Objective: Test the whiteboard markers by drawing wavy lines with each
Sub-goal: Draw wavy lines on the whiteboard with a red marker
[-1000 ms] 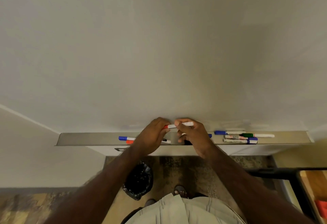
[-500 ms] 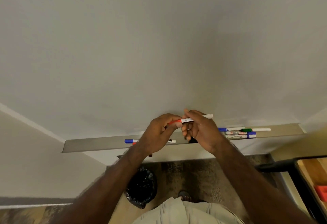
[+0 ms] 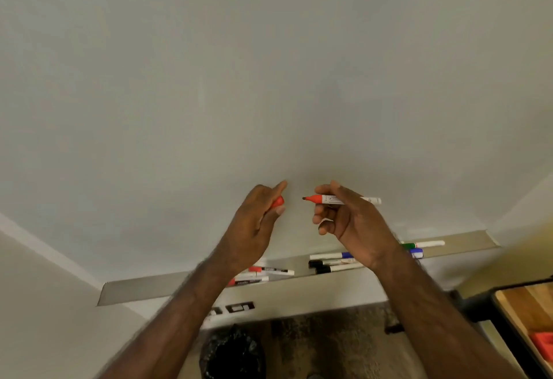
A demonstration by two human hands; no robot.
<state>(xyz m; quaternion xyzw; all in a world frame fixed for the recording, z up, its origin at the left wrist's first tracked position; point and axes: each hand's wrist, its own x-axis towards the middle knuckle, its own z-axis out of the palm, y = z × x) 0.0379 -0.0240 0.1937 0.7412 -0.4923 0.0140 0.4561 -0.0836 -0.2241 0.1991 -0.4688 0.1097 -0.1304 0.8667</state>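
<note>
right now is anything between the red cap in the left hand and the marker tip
Nothing: in the head view only bare whiteboard shows between the red cap and the marker tip.

I see soft, even, fairly dim light with a warm grey-green cast over the whiteboard (image 3: 269,79), and no hard glare on it. A faint dark shadow pools on the board just behind the left hand (image 3: 257,220) and the right hand (image 3: 350,217). The wide lens bends my view: the marker tray (image 3: 149,287) runs tilted and the board's edges splay outward at the left and right. The near forearms smear with motion blur, the left one most. Labels on the markers in the tray are too soft to read. The near floor sits darker, and the black bag (image 3: 233,354) there shows only speckled highlights.
</note>
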